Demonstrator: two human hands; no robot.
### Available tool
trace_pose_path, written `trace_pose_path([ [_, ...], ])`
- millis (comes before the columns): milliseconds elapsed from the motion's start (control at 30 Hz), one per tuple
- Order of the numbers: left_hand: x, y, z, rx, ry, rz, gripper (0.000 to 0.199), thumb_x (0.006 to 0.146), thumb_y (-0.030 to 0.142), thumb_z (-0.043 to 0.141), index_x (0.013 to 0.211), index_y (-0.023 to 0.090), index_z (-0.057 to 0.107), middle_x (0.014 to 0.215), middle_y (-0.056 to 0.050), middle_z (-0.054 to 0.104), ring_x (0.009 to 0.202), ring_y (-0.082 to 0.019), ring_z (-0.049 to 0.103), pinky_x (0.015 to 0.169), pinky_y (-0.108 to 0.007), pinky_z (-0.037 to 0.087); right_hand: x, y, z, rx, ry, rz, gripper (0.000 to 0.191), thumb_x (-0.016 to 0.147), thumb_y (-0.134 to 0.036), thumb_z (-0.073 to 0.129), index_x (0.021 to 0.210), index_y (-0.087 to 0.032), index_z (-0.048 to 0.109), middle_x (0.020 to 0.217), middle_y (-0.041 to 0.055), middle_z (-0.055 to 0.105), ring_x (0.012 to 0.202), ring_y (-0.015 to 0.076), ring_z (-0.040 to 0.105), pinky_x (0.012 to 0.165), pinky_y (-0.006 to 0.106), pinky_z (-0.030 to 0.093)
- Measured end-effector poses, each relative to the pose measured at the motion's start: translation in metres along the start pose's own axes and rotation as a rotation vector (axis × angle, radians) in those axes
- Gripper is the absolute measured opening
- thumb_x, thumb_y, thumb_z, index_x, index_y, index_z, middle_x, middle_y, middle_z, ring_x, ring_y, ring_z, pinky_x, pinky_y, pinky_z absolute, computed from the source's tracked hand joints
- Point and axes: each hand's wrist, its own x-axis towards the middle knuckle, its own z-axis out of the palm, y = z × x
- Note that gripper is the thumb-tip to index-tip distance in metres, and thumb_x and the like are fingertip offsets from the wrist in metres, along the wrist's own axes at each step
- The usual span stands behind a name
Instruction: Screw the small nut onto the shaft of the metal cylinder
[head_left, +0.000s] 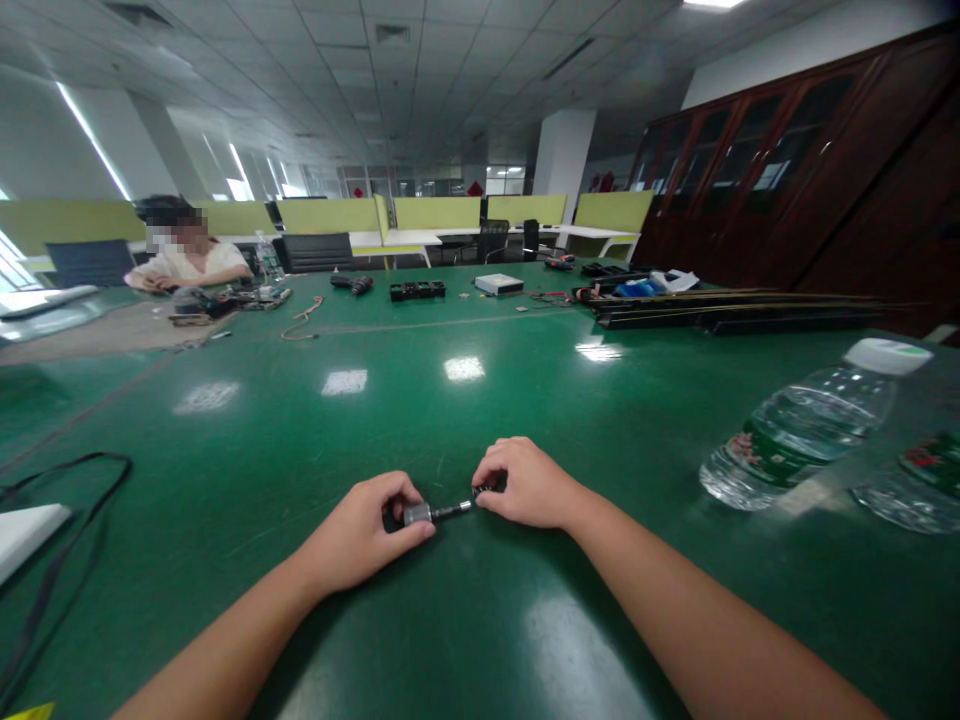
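My left hand (367, 530) is closed around a small grey cylindrical part with a thin dark shaft (442, 511) that ends in a silver tip; it looks like a small motor or a driver tool. That shaft points right, toward my right hand (525, 485). Between the thumb and fingers of my right hand is a small black ridged piece (480, 489), perhaps a spring, mostly covered by the fingers. The silver tip lies close to this piece; whether they touch, I cannot tell. Both hands rest low over the green tabletop (420, 400).
Two water bottles (810, 425) stand at the right. A black strap (90, 530) and a white object (30, 535) lie at the left. Farther back are a power drill (352, 284), a black bracket (417, 291), a white box (499, 285) and long dark rails (720, 308). Another person (187, 255) sits at the far left.
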Motion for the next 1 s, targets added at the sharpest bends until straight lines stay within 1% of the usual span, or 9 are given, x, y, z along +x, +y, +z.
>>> trace_pose_path([
  [67,0.0,0.0,0.0,0.002,-0.003,0.002,0.021,0.084,0.038,0.064,0.088,0.018,0.063,0.08,-0.001,0.063,0.073,-0.017,0.058,0.066,-0.026,0.042,0.0,0.002,-0.001,-0.014,0.01,0.025,0.007,0.07,-0.021,0.074,0.077,-0.021,0.075,0.072,-0.0004,0.069,0.073,0.0158,0.06,0.074,0.03,0.042],
  [233,0.001,0.0,0.0,0.013,0.007,0.011,0.021,0.084,0.039,0.064,0.087,0.019,0.063,0.079,-0.001,0.063,0.072,-0.017,0.057,0.065,-0.026,0.042,-0.001,0.002,-0.003,0.013,-0.041,-0.038,0.009,0.069,-0.019,0.075,0.078,-0.021,0.075,0.074,-0.0005,0.07,0.074,0.0154,0.061,0.076,0.03,0.043],
  [367,0.001,0.001,0.0,0.01,0.01,0.002,0.02,0.083,0.038,0.064,0.086,0.018,0.063,0.078,0.0,0.063,0.071,-0.017,0.058,0.064,-0.025,0.041,-0.001,-0.001,-0.002,0.052,-0.063,-0.052,0.01,0.069,-0.019,0.077,0.079,-0.021,0.075,0.075,-0.0004,0.069,0.074,0.015,0.061,0.074,0.029,0.043],
  [467,0.001,0.0,0.0,0.007,0.016,0.004,0.02,0.082,0.038,0.064,0.086,0.019,0.063,0.078,0.0,0.063,0.071,-0.017,0.058,0.064,-0.025,0.041,0.001,-0.006,0.005,0.127,-0.055,-0.045,0.014,0.07,-0.022,0.079,0.084,-0.021,0.075,0.077,0.0003,0.07,0.075,0.0149,0.061,0.073,0.028,0.043],
  [533,0.001,-0.001,0.001,0.007,0.023,0.01,0.019,0.081,0.037,0.065,0.087,0.019,0.063,0.077,0.0,0.062,0.071,-0.017,0.057,0.063,-0.025,0.041,0.002,-0.012,0.012,0.193,-0.024,-0.02,0.021,0.068,-0.022,0.081,0.089,-0.02,0.074,0.077,0.0003,0.07,0.074,0.0144,0.061,0.072,0.027,0.044],
  [633,0.001,-0.002,0.002,0.006,0.025,0.012,0.02,0.079,0.035,0.067,0.089,0.019,0.063,0.078,0.0,0.062,0.071,-0.017,0.057,0.064,-0.025,0.041,0.003,-0.02,0.022,0.247,-0.007,-0.032,0.027,0.067,-0.017,0.08,0.093,-0.02,0.073,0.079,-0.0003,0.069,0.075,0.0141,0.061,0.074,0.027,0.044],
  [733,0.002,-0.002,0.003,0.006,0.019,0.011,0.021,0.076,0.034,0.07,0.09,0.019,0.064,0.079,0.0,0.062,0.072,-0.017,0.058,0.065,-0.026,0.042,0.003,-0.025,0.025,0.212,-0.013,-0.065,0.023,0.069,-0.015,0.077,0.091,-0.021,0.072,0.078,-0.0007,0.069,0.075,0.0145,0.06,0.077,0.028,0.043],
  [833,0.002,-0.001,0.003,0.012,0.014,0.002,0.02,0.076,0.033,0.069,0.089,0.019,0.064,0.079,0.0,0.063,0.072,-0.017,0.058,0.064,-0.026,0.042,0.003,-0.024,0.024,0.169,-0.028,-0.103,0.017,0.072,-0.017,0.075,0.089,-0.021,0.073,0.077,-0.0007,0.069,0.076,0.0149,0.059,0.078,0.029,0.041],
  [1000,0.001,0.0,0.002,0.005,0.007,0.003,0.019,0.076,0.032,0.069,0.089,0.019,0.063,0.08,0.0,0.063,0.073,-0.018,0.058,0.065,-0.026,0.043,0.003,-0.022,0.023,0.132,-0.04,-0.173,0.014,0.079,-0.021,0.072,0.093,-0.022,0.072,0.084,0.0001,0.072,0.082,0.0158,0.06,0.082,0.03,0.041],
])
